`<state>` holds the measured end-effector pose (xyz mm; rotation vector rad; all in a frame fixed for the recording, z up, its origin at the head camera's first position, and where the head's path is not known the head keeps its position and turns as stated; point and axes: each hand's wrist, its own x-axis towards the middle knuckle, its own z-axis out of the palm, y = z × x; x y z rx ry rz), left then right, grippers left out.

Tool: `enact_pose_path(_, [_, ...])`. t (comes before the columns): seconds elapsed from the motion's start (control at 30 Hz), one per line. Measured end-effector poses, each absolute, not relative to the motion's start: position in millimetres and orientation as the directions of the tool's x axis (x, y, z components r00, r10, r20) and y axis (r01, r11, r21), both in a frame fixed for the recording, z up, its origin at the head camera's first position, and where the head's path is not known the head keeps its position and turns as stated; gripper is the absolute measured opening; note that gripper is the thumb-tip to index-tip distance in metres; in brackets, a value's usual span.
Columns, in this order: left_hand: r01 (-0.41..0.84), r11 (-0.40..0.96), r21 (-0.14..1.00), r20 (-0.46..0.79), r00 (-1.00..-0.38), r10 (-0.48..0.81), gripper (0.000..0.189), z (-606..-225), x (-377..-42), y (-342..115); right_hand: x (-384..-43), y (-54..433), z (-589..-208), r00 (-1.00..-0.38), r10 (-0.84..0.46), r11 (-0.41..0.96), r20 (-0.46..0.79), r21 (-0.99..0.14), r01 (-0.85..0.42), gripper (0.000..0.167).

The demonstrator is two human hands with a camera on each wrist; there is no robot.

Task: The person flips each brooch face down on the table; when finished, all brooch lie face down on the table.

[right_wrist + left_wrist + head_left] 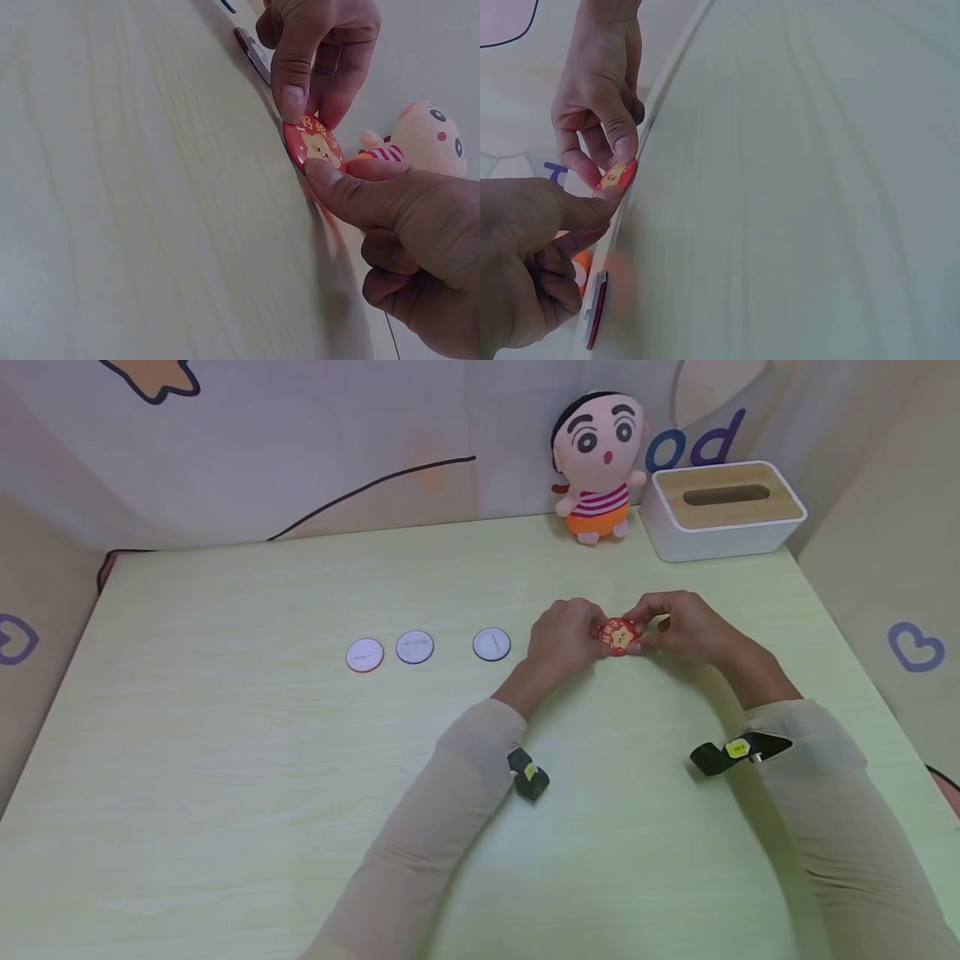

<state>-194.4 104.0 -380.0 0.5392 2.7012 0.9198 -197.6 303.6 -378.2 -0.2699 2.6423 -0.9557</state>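
Both hands hold one round red badge (618, 636) between them, its printed face with a yellow cartoon figure turned up. My left hand (567, 639) pinches its left edge with thumb and fingers. At the opposite edge, my right hand (684, 625) does the same. The right wrist view shows the badge (313, 141) tilted close over the table, both thumbs on its front. To the left of the hands, three more round badges lie back side up with their pins showing: one white-backed badge (491, 644) nearest, another badge (415, 647), and a red-rimmed badge (364, 655).
A plush doll (600, 468) in a striped top sits at the back of the pale table (225, 760). Right of it stands a white tissue box (727, 510) with a wooden lid. A printed curtain (337, 435) hangs behind the table's far edge.
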Motion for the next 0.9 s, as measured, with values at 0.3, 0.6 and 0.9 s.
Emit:
enact_pose_path(0.3, [0.241, 0.718, 0.653, -0.116, -0.905, 0.409, 0.035, -379.0, -194.8, 101.7, -197.0, 305.2, -377.6, -0.937, -0.277, 0.755, -0.215, -0.652, -0.074, 0.034])
enact_pose_path(0.6, [0.229, 0.726, 0.648, -0.103, -0.919, 0.381, 0.03, -381.3, -196.3, 102.9, -196.1, 305.2, -376.6, -0.948, -0.228, 0.779, -0.221, -0.625, -0.042, 0.033])
enact_pose_path(0.9, [0.217, 0.701, 0.68, -0.072, -0.93, 0.359, 0.022, -380.7, -196.0, 105.0, -191.1, 303.1, -374.4, -0.975, -0.173, 0.784, -0.138, -0.618, -0.052, 0.025])
